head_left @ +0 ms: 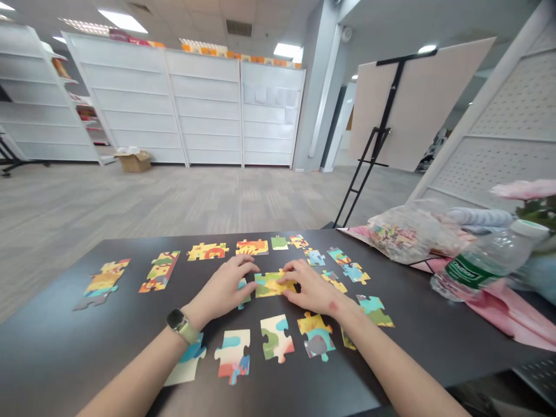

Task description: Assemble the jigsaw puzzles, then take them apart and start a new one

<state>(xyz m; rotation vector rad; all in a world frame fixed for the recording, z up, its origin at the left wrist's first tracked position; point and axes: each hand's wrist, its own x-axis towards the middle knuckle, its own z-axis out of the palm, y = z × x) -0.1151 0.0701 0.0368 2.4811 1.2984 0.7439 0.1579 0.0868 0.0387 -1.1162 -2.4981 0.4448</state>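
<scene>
Two joined yellow-and-green jigsaw puzzle pieces point(270, 285) lie on the dark table between my hands. My right hand point(313, 288) grips their right end, thumb at the near edge and fingers at the far edge. At their left end is my left hand point(223, 289), thumb and fingers apart; whether its fingertips touch the pieces I cannot tell. A blue-green puzzle piece point(244, 296) is partly hidden below my left hand. Closer to me lie a white-and-green piece point(276, 337), a white-and-red piece point(233, 353) and a yellow-and-blue piece point(316, 335).
Joined red-and-yellow pieces point(207, 251) and several others form an arc along the far side of the table point(130, 347). On the right, a plastic bottle point(482, 263) lies tilted beside a clear bag point(402, 234) and pink cloth point(499, 313).
</scene>
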